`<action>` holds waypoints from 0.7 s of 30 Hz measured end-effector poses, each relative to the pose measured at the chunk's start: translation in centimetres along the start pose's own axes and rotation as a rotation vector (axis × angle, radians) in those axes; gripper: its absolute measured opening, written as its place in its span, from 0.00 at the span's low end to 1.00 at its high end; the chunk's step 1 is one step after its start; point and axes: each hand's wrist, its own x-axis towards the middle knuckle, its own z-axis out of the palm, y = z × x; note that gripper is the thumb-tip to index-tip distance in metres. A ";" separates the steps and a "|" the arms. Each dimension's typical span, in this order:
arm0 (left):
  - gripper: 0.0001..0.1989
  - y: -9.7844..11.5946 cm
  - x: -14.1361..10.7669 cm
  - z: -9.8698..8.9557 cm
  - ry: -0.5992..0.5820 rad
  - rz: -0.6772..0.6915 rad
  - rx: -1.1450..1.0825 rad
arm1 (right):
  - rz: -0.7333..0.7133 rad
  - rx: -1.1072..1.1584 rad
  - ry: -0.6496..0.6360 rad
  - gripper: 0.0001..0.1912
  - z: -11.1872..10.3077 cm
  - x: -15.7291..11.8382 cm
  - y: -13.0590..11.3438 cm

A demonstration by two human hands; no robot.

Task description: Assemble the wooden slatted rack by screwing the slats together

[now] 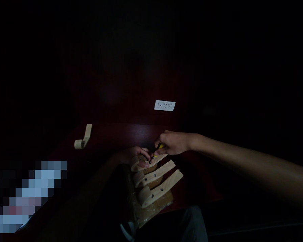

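My right hand (168, 143) is closed around the yellow-and-black handle of what looks like a screwdriver (155, 155). Its tip points down at a dark spot, apparently a screw, on the farthest of three pale wooden hooks (163, 158). Thumb and fingers of my left hand (141, 156) grip that same hook close to the tip. Nearer to me lie the middle wooden hook (164, 170) and the nearest wooden hook (166, 185), each with two dark screw heads or holes. All three rest side by side on a worn brown board (151, 213).
Another wooden hook (87, 136) lies apart at the left on the dark red table (138, 129). A white wall socket (165, 105) is behind my hands. A pixelated bluish patch (37, 191) covers the lower left. Most of the surroundings are too dark to make out.
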 end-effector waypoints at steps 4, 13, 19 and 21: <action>0.16 -0.7 0.1 0.0 0.000 -0.004 0.015 | 0.025 -0.027 -0.021 0.14 -0.3 0.4 -0.3; 0.16 -2.0 0.5 0.0 -0.012 -0.019 0.031 | 0.139 0.109 -0.152 0.17 -0.5 0.5 -0.3; 0.13 -1.9 0.3 0.0 -0.019 0.030 0.011 | 0.118 0.103 -0.099 0.20 -0.5 0.0 -0.3; 0.13 -1.9 0.3 0.1 -0.018 0.035 0.009 | 0.090 0.082 -0.082 0.15 -0.6 -0.1 -0.4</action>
